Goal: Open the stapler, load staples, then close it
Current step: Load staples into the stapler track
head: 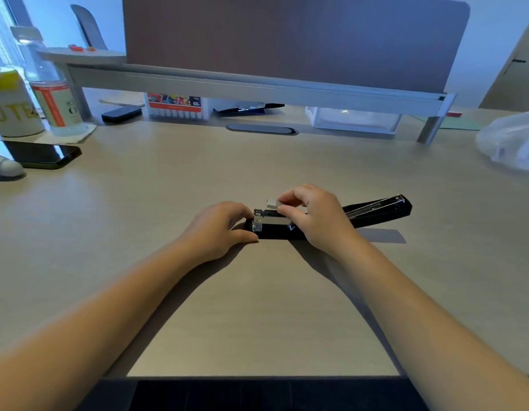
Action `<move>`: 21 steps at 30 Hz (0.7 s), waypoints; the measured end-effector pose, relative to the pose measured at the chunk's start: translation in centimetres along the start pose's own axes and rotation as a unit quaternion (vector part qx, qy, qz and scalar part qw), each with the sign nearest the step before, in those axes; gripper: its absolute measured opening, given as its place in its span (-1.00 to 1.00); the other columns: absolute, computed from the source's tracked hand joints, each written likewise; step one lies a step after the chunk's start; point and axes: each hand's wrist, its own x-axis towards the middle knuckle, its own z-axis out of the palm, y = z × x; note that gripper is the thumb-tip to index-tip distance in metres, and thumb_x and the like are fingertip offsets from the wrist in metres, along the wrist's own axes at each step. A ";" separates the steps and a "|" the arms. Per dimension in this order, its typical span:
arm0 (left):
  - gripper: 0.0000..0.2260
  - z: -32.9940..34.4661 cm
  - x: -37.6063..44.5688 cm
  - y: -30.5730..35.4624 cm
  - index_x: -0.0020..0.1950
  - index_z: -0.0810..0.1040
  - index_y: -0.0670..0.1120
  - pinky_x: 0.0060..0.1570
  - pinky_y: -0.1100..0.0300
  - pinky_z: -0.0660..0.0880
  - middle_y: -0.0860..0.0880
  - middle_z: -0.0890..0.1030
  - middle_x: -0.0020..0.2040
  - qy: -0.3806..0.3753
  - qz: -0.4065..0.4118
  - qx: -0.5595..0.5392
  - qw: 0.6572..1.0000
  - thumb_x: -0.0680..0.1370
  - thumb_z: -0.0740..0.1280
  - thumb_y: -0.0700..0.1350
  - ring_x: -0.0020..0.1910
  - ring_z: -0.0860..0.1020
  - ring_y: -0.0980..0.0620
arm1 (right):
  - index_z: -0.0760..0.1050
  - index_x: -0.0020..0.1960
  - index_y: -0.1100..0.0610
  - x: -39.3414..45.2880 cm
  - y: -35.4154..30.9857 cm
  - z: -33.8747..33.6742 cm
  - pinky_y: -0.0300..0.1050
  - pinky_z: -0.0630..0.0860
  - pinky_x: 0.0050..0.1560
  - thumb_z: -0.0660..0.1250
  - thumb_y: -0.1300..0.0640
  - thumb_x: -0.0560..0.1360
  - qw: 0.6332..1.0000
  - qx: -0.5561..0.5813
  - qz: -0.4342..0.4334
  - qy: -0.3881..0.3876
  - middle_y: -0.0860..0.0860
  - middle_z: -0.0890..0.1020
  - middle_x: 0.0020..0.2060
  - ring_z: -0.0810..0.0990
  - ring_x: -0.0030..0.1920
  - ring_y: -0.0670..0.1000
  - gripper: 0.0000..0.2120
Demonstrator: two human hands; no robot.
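Observation:
A black stapler [275, 229] lies open in the middle of the desk. Its top arm [379, 209] is swung flat out to the right, and the silver staple channel faces up at the left end. My left hand [217, 229] grips the left end of the stapler's base, thumb along its near side. My right hand [313, 216] pinches a short silvery strip of staples [271, 203] between thumb and forefinger, just above the channel. The rear of the channel is hidden under my right hand.
A black phone [40, 154] lies at the far left beside a bottle [54, 96] and a white cup [12, 105]. A monitor riser [257, 84] crosses the back with boxes beneath. A white plastic bag [512, 140] sits far right. The desk's front edge is near me.

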 end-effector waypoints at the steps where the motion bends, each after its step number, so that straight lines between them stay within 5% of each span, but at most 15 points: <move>1: -0.71 0.1 0.0 -0.1 0.10 0.51 -0.10 0.06 0.11 0.34 -0.10 0.57 0.13 0.002 0.000 -0.001 1.000 0.40 0.36 -0.09 0.12 0.46 -0.06 | 0.51 0.02 0.22 0.0 0.1 0.2 -0.28 0.27 -0.14 0.24 0.18 0.47 1.000 -0.007 0.001 -0.012 0.14 0.59 -0.04 0.41 -0.10 -0.04 -0.82; 13: -0.69 0.2 0.3 -0.5 0.11 0.50 -0.08 0.10 0.12 0.34 -0.07 0.57 0.13 0.006 0.008 -0.008 1.000 0.39 0.37 -0.08 0.14 0.46 -0.04 | 0.53 0.03 0.20 0.0 0.3 -0.4 -0.29 0.28 -0.16 0.27 0.18 0.46 0.999 -0.017 -0.003 -0.041 0.13 0.61 -0.03 0.46 -0.08 -0.01 -0.82; 21: -0.69 0.1 0.2 -0.5 0.11 0.51 -0.08 0.06 0.15 0.33 -0.06 0.57 0.12 0.003 0.012 -0.013 1.000 0.39 0.37 -0.08 0.12 0.45 -0.02 | 0.55 0.03 0.19 0.5 0.0 -1.0 -0.14 0.41 -0.01 0.30 0.17 0.44 0.998 -0.028 0.000 -0.062 0.14 0.63 -0.04 0.51 -0.08 0.04 -0.81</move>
